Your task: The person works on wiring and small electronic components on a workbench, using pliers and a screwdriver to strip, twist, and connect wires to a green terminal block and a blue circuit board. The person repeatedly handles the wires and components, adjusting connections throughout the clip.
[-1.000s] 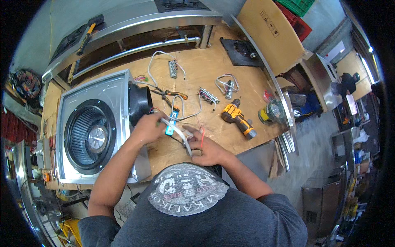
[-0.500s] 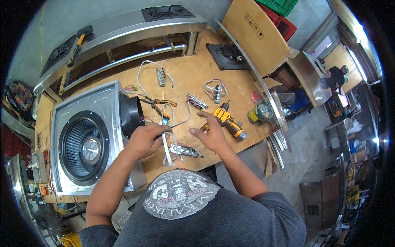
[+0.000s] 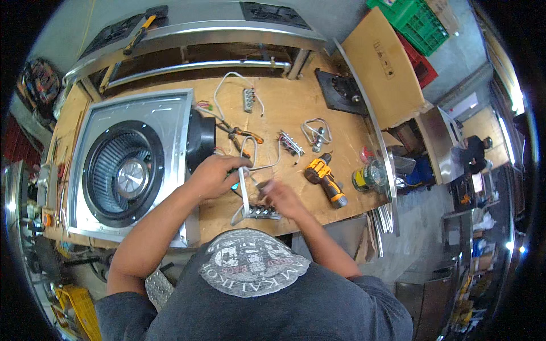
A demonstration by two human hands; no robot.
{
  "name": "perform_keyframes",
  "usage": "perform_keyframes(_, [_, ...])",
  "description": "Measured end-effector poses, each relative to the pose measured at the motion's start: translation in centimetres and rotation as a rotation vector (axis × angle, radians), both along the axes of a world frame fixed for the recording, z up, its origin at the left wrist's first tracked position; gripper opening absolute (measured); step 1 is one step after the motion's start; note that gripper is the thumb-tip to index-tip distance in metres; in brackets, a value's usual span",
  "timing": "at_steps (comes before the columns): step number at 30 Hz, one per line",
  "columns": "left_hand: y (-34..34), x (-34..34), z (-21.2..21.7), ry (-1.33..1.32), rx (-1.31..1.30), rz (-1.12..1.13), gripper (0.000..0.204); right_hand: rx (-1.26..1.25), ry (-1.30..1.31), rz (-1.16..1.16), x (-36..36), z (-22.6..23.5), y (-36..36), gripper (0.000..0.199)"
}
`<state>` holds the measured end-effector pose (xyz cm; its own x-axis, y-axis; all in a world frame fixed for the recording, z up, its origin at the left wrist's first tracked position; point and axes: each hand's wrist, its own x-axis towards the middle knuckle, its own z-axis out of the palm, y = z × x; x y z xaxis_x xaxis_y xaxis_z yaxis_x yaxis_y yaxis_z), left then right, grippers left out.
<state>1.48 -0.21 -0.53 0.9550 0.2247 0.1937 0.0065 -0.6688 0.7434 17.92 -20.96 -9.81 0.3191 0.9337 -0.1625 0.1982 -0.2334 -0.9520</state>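
My left hand (image 3: 223, 175) is closed around a white cable (image 3: 245, 196), which hangs in a loop toward the bench's near edge. Something small and blue peeks out under its fingers. To its right, my right hand (image 3: 280, 197) is smeared by motion, so its fingers and anything in them cannot be made out. Below that hand lies a switch block (image 3: 263, 212) with a row of buttons, partly covered. Beyond the hands are orange-and-black pliers (image 3: 248, 135) and another switch block (image 3: 292, 143) with wires.
A metal blower housing (image 3: 183, 108) with a round fan (image 3: 131, 175) fills the bench's left. A yellow cordless drill (image 3: 326, 179) and a clear jar (image 3: 368, 177) lie to the right. Farther back are two more wired switch blocks and a steel stove frame (image 3: 196, 35); a person (image 3: 473, 154) stands far right.
My right hand has moved left and nearer, away from the drill toward the near switch block. My left hand keeps its hold on the cable. The whole view has shifted.
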Motion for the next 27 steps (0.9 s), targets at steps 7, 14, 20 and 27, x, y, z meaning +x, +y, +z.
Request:
perform_keyframes(7, [-0.2, -0.4, 2.4, 0.143, -0.199, 0.190, 0.035, 0.043, 0.004, -0.132, 2.7, 10.3, -0.7, 0.039])
perform_keyframes(14, [-1.7, -0.6, 2.3, -0.108, -0.408, 0.248, 0.028, 0.090, -0.058, -0.237, -1.0, 12.6, 1.0, 0.034])
perform_keyframes(20, [-1.8, -1.5, 3.7, -0.424, -0.360, 0.378, 0.019, 0.151, -0.131, -0.232, -1.8, 13.5, 1.3, 0.024])
perform_keyframes(27, [-2.9, -0.7, 2.6, -0.210, -0.471, 0.138, 0.038, 0.200, -0.066, -0.148, -4.9, 12.3, 1.6, 0.016])
